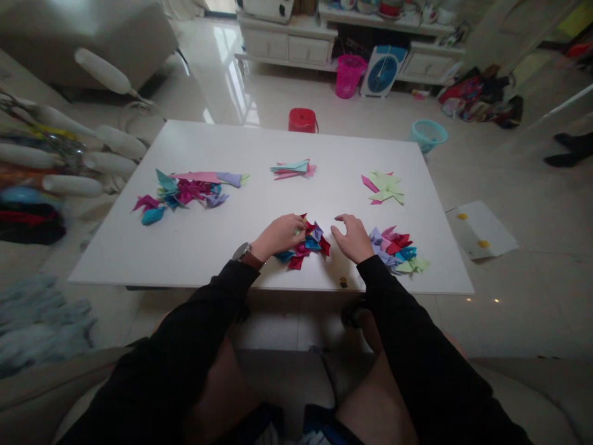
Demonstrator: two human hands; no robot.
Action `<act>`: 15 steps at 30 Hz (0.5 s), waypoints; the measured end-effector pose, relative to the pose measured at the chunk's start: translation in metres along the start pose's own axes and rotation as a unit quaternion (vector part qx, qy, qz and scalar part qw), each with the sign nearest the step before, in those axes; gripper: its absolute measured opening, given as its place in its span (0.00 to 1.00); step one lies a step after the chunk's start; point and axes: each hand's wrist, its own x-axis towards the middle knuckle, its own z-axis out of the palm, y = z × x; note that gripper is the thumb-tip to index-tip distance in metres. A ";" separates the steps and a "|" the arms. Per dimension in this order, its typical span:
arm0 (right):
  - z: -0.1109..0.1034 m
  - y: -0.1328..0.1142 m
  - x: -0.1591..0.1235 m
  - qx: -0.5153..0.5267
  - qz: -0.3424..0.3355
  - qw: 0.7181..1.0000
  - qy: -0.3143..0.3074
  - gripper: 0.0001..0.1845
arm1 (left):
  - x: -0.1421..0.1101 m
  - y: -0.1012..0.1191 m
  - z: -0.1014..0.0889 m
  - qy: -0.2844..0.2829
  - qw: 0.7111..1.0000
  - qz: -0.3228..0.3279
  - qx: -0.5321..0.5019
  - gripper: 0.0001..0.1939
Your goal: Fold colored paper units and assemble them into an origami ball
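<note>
A small pile of folded origami paper pieces (311, 243), in red, magenta, blue and lilac, lies near the table's front edge between my hands. At its left side, my left hand (281, 235) has its fingers closed on a folded paper piece, mostly hidden by the fingers. My right hand (354, 238) hovers just right of the pile, thumb and forefinger apart, holding nothing. Close beside the right wrist sits another heap of folded paper (397, 248) in lilac, red, blue and pale green.
On the white table (222, 247), a larger origami heap (189, 190) lies left, a flat stack of folded paper (293, 168) at back centre, green and pink pieces (385, 187) at back right. Beyond are a red stool (302, 120) and a turquoise basket (428, 135).
</note>
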 end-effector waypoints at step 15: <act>0.003 0.006 -0.001 -0.001 -0.017 1.000 -0.005 0.15 | -0.033 -0.065 -0.034 0.133 0.960 -0.244 0.027 0.11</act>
